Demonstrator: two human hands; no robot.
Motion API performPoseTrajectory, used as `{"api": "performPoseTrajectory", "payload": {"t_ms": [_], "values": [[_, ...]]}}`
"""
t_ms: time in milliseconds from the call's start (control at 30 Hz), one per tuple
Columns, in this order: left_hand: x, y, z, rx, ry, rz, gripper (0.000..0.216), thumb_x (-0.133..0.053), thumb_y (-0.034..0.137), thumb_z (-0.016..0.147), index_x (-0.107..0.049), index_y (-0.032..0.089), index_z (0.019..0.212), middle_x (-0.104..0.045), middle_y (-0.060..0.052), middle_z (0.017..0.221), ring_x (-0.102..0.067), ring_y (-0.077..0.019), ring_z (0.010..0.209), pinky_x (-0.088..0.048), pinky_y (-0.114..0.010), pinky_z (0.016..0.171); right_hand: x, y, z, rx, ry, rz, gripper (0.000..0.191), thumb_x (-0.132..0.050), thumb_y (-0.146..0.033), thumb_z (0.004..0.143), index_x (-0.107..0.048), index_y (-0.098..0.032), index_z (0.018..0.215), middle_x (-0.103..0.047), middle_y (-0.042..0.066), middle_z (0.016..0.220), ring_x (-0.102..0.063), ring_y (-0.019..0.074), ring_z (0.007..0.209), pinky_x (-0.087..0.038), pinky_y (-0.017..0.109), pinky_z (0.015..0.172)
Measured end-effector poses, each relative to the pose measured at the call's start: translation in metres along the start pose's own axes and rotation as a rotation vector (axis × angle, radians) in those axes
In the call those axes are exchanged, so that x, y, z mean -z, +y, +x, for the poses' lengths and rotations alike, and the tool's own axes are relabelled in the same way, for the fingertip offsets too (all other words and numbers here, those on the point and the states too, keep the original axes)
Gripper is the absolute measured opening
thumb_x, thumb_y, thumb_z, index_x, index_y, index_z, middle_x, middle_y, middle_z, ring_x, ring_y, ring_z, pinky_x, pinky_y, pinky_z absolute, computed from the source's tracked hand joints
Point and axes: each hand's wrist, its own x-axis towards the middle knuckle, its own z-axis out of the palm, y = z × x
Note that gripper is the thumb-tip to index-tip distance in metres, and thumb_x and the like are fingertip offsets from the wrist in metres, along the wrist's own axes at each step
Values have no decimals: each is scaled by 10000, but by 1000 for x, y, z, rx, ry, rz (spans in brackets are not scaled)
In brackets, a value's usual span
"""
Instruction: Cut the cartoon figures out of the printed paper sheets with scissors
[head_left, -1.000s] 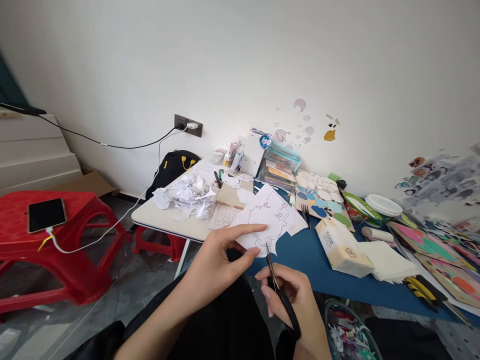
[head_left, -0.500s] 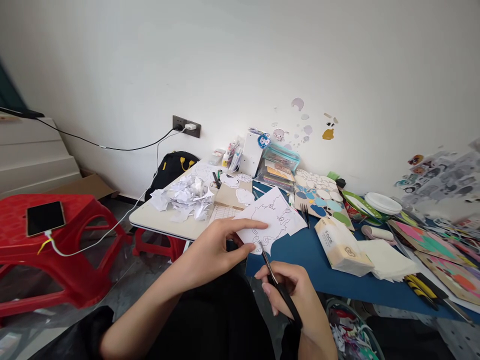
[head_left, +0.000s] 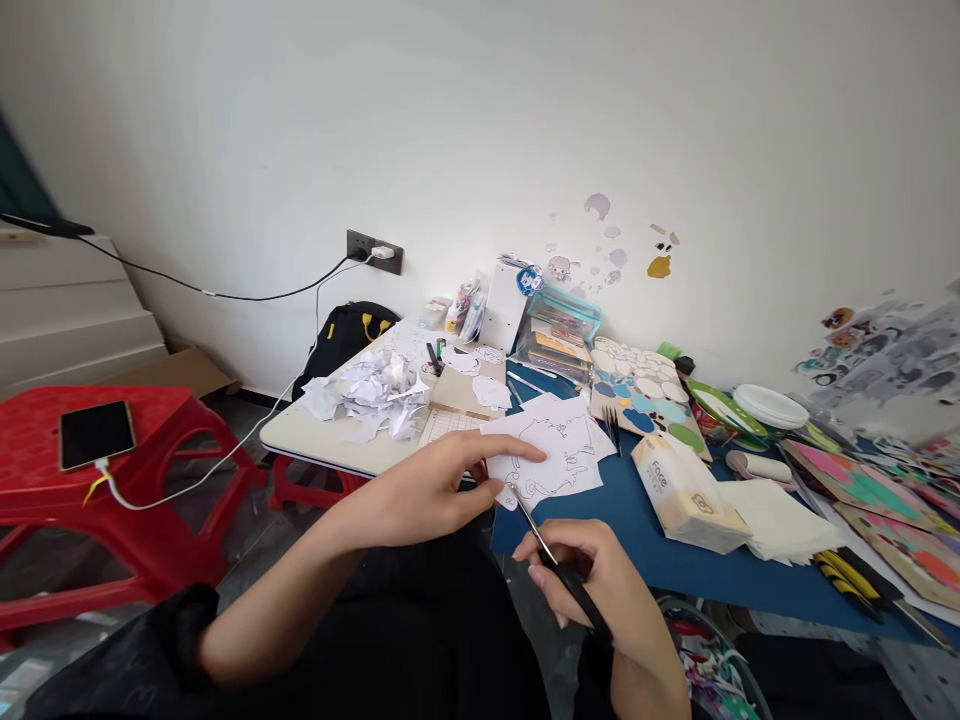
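Note:
My left hand [head_left: 457, 485] pinches the left edge of a white sheet of paper [head_left: 555, 455] printed with black line drawings, the index finger stretched across its top. Black-handled scissors [head_left: 559, 570] are gripped in my right hand [head_left: 589, 570], below and to the right of the sheet. Their blade tips meet the paper's lower left part, close to my left thumb. Whether the blades are apart there is too small to tell. Beyond the sheet lies a cardboard piece [head_left: 459, 388] with white cut-outs on it.
A heap of paper scraps [head_left: 375, 390] covers part of the white table [head_left: 300, 432]. On the blue tabletop [head_left: 637, 545] lie a tissue pack [head_left: 686, 495], tweezers [head_left: 612, 428] and yellow-black tools [head_left: 847, 585]. A red stool [head_left: 150, 480] bears a phone [head_left: 97, 435]. Below stands a scrap bin [head_left: 712, 660].
The sheet has turned clockwise in my left hand, its upper corner swinging right. The scissor tips have shifted slightly left along the paper, and my right hand has moved a little right.

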Motion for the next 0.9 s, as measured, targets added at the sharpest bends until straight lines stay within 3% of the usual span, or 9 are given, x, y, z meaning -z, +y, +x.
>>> {"api": "performPoseTrajectory", "payload": {"t_ms": [267, 700, 800, 900], "values": [[4, -1, 2, -54, -108, -17, 426, -443, 102, 870, -589, 295, 1221, -596, 7, 1282, -528, -198, 1167, -387, -300, 982, -2, 2, -1, -32, -15, -11, 98, -575, -169, 771, -662, -126, 788, -486, -53, 484, -425, 60, 345, -367, 181, 386], [7, 5, 8, -54, -148, -72, 420, -422, 91, 881, -616, 302, 1189, -616, 15, 1258, -551, -193, 1152, -405, -310, 982, -2, 4, 0, -73, 34, 63, 101, -607, -189, 750, -703, -159, 761, -516, -40, 471, -418, 79, 332, -369, 220, 427], [-1, 0, 9, -63, -65, -115, 363, -432, 128, 892, -647, 281, 1142, -648, -11, 1201, -580, -199, 1090, -448, -308, 922, -4, 6, 1, -61, 57, 83, 101, -619, -196, 738, -703, -153, 775, -491, -48, 457, -433, 89, 335, -378, 227, 425], [-13, -6, 6, 9, 104, -153, 300, -440, 189, 907, -667, 240, 1097, -677, -44, 1089, -611, -195, 972, -490, -287, 815, -9, 10, 4, -34, 105, 134, 97, -640, -198, 725, -700, -145, 780, -479, -50, 452, -436, 89, 336, -382, 222, 413]]}}
